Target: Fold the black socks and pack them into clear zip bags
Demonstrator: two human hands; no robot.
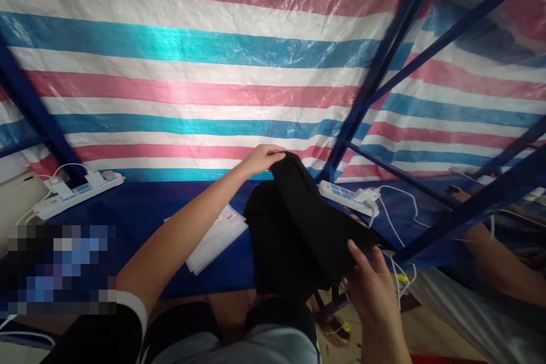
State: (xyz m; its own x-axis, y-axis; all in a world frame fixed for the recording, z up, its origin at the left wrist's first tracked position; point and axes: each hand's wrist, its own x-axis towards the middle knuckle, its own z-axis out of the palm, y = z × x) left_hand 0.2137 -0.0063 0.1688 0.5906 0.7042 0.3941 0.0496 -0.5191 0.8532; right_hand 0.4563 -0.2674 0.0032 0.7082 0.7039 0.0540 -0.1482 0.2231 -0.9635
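A piece of black cloth (294, 227), partly folded over itself, spreads across the front of the blue surface and hangs past its edge. At its far corner my left hand (267, 158) pinches the fabric between thumb and fingers. My right hand (371, 281) grips the near right side, with the thumb on the cloth and part of the fingers hidden. Which kind of garment or fabric item it is, I cannot tell. White papers or thin packets (219, 239) lie just left of the cloth, partly behind my left forearm.
White power strips with plugs and cables sit at the left (81, 193) and right (347, 198) of the blue table (145, 205). Blue metal posts (375, 74) frame a striped plastic sheet (205, 91). Another person's arm (499, 256) is at the right.
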